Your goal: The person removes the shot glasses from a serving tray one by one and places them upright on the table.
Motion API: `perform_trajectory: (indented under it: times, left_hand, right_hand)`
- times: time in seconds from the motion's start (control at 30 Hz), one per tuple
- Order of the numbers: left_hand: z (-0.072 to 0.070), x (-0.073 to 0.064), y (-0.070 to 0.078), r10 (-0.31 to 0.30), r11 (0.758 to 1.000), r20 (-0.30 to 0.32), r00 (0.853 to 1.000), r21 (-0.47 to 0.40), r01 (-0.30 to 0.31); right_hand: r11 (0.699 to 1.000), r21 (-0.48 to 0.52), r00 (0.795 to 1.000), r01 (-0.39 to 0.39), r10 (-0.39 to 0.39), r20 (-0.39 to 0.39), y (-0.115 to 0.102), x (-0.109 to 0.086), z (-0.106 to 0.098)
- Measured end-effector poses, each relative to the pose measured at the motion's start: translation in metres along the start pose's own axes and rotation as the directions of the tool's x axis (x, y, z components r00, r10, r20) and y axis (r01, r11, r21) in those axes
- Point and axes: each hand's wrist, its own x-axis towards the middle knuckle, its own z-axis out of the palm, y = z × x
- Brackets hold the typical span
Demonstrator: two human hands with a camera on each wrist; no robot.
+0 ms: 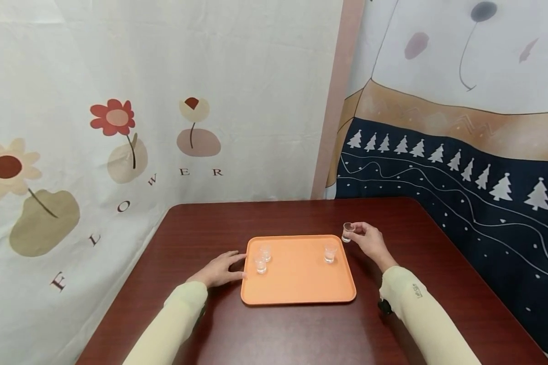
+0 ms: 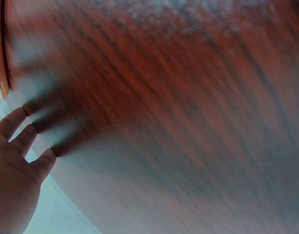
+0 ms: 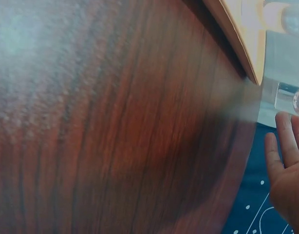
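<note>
An orange tray (image 1: 297,289) lies on the dark wooden table. Two clear shot glasses, one glass (image 1: 261,264) in front of another glass (image 1: 266,252), stand at its left side, and a third glass (image 1: 330,254) stands near its right side. My right hand (image 1: 369,242) pinches a further shot glass (image 1: 347,233) between thumb and fingers, just outside the tray's back right corner; the right wrist view shows this glass (image 3: 286,97) at the fingertips. My left hand (image 1: 219,269) rests at the tray's left edge, fingers spread, with some fingertips on the table in the left wrist view.
The reddish-brown table (image 1: 292,334) extends around the tray on all sides. Behind it hangs a pale cloth with printed flowers (image 1: 265,101); a dark blue cloth with white trees (image 1: 466,203) hangs along the right side.
</note>
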Motion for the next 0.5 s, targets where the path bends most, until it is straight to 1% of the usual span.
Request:
perform_trajectory:
  times: [0.1,0.27,0.4,0.5]
  left_hand:
    - [-0.0001,0.0,-0.0007,-0.009,1.0,0.004,1.0,0.006,0.009]
    - [-0.0001,-0.001,-0.001,-0.004,1.0,0.003,1.0,0.002,0.004]
    - [0.0003,-0.0012,-0.0008,-0.001,1.0,0.001,1.0,0.003,0.001]
    - [-0.0001,-0.0017,-0.0003,-0.008,1.0,-0.001,1.0,0.007,0.008]
  right_hand:
    - [1.0,-0.003,0.999,-0.015,0.015,-0.041,-0.0011,0.0018,-0.0021]
    - [1.0,-0.012,0.994,-0.026,0.025,-0.102,0.0002,0.0041,-0.0034]
    - [0.999,-0.02,0.99,-0.042,0.039,-0.133,0.0041,0.0063,-0.0044]
    - [0.998,-0.026,0.988,-0.062,0.057,-0.141,0.0075,0.0085,-0.0054]
